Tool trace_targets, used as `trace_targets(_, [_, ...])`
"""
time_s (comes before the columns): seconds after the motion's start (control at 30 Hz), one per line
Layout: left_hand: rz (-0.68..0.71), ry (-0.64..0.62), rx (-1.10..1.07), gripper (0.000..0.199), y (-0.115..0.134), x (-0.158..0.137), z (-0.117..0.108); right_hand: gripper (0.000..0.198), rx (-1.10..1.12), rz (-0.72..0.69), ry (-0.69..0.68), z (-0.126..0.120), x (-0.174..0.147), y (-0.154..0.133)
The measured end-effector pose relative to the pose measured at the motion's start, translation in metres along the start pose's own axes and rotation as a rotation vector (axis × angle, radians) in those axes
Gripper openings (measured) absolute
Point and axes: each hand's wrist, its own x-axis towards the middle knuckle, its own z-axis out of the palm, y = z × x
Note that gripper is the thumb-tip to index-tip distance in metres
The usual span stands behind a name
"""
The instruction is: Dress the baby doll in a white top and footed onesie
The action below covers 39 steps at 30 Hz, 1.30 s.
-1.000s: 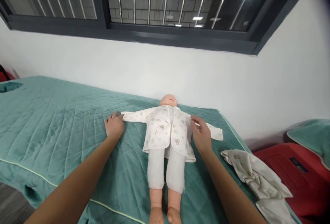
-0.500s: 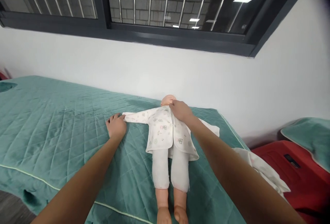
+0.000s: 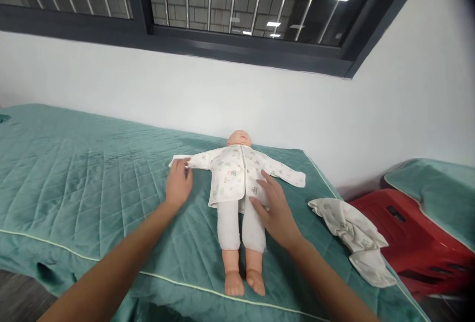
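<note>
- Two bare hands over a white cotton-looking baby jacket with small animal prints [image 3: 227, 176], worn by a pinkish, smooth plastic-looking baby doll in white leggings [image 3: 239, 138], face up mid-bed on a green quilted cover [image 3: 111, 188].
- Jacket's probably super light and floppy, not slippery; I'd grab it by a cuff or front edge. Doll's likely stiffer, so maybe support the torso.
- Left hand [image 3: 179, 183]: fingertips at the left sleeve's cuff end; can't tell if they're pinching.
- Right hand [image 3: 276, 208]: fingers spread, gripping nothing, over the jacket's right front, near-side hem; can't tell if touching.
</note>
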Motion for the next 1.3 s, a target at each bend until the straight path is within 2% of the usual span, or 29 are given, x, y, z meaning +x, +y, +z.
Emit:
trace_targets(0.07, [0.066,-0.096,-0.158,0.031,0.027,-0.024,0.002,0.04,-0.032,-0.016,-0.041,-0.002,-0.017,-0.006])
trace_targets(0.13, [0.15,-0.214,-0.248,0.036,0.055,-0.047,0.005,0.041,-0.08,-0.008,-0.023,-0.004,-0.024,-0.009])
trace_targets(0.2, [0.214,-0.282,-0.199,0.053,0.08,-0.063,0.006,0.038,-0.122,0.008,0.017,-0.005,-0.024,-0.012])
trace_targets(0.27, [0.223,-0.291,-0.087,0.059,0.098,-0.069,0.007,0.031,-0.151,0.014,0.015,-0.005,-0.019,-0.015])
trace_targets(0.37, [0.246,-0.3,0.052,0.037,0.113,-0.063,0.005,0.016,-0.183,0.023,-0.033,-0.004,-0.009,-0.019])
trace_targets(0.43, [0.274,-0.313,0.027,0.018,0.115,-0.056,0.003,0.016,-0.15,0.046,-0.037,-0.005,-0.003,-0.021])
trace_targets(0.47, [0.254,-0.308,-0.038,0.015,0.113,-0.053,0.002,0.017,-0.102,0.077,-0.016,-0.006,-0.001,-0.02])
trace_targets(0.53, [0.094,-0.252,-0.255,0.019,0.104,-0.047,0.0,0.019,0.055,0.212,0.091,-0.009,0.001,-0.014])
trace_targets(0.67, [-0.508,-0.012,-0.761,0.019,0.066,-0.043,-0.009,0.03,0.367,0.58,0.333,-0.029,-0.011,0.013])
trace_targets(0.7, [-0.634,0.047,-0.821,0.017,0.054,-0.044,-0.012,0.032,0.367,0.626,0.345,-0.037,-0.017,0.02])
trace_targets(0.77, [-0.755,0.145,-0.825,0.02,0.031,-0.047,-0.02,0.035,0.224,0.638,0.314,-0.058,-0.033,0.035])
trace_targets(0.87, [-0.733,0.194,-0.76,0.029,0.009,-0.054,-0.031,0.039,-0.141,0.483,0.201,-0.095,-0.058,0.056])
trace_targets(0.93, [-0.696,0.171,-0.704,0.03,0.006,-0.058,-0.037,0.044,-0.444,0.329,0.039,-0.119,-0.072,0.073])
trace_targets(0.97, [-0.684,0.155,-0.682,0.03,0.008,-0.06,-0.039,0.047,-0.562,0.333,-0.035,-0.129,-0.077,0.082])
trace_targets(1.03, [-0.653,0.119,-0.65,0.032,0.017,-0.061,-0.043,0.055,-0.701,0.491,-0.128,-0.145,-0.085,0.1])
trace_targets(1.1, [-0.588,0.079,-0.618,0.031,0.03,-0.063,-0.045,0.059,-0.709,0.639,-0.192,-0.154,-0.086,0.114])
trace_targets(1.17, [-0.491,0.021,-0.591,0.029,0.047,-0.066,-0.045,0.057,-0.64,0.713,-0.233,-0.16,-0.08,0.118])
trace_targets(1.23, [-0.377,-0.075,-0.597,0.026,0.069,-0.071,-0.045,0.051,-0.557,0.746,-0.249,-0.162,-0.067,0.107])
trace_targets(1.3, [-0.266,-0.236,-0.645,0.023,0.094,-0.078,-0.047,0.048,-0.435,0.756,-0.24,-0.163,-0.051,0.081])
